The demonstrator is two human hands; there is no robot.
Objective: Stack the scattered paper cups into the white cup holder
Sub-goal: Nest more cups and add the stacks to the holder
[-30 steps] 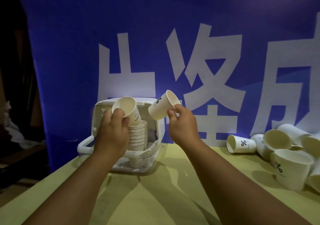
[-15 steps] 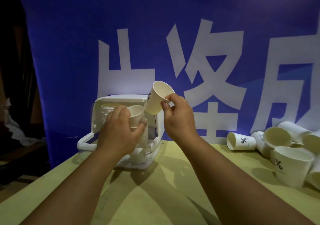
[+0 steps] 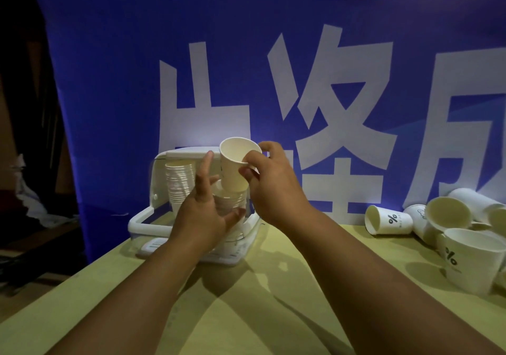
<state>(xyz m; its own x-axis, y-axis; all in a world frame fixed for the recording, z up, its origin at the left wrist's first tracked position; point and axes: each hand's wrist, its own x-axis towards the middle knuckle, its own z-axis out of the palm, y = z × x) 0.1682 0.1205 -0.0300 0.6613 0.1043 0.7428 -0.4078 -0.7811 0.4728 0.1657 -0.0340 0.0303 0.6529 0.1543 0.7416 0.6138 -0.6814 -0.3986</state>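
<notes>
The white cup holder (image 3: 142, 222) stands at the table's back left, with a stack of cups (image 3: 179, 183) on its left side and a second stack (image 3: 228, 202) on its right side. My right hand (image 3: 269, 183) pinches a white paper cup (image 3: 235, 167) by its rim, upright, right above the right stack. In front of the holder, my left hand (image 3: 204, 207) is held with fingers spread and holds nothing. Several loose paper cups (image 3: 388, 219) lie scattered at the far right of the table.
A large cup (image 3: 471, 259) with a percent sign stands upright near the right edge. A blue banner (image 3: 301, 53) with white characters hangs right behind the table. The yellow table top (image 3: 260, 300) stretches between my arms. A dark area lies to the left.
My left hand set its cup onto the right stack and let go, its fingers now spread. My right hand turned its cup upright and brought it left and down over that stack.
</notes>
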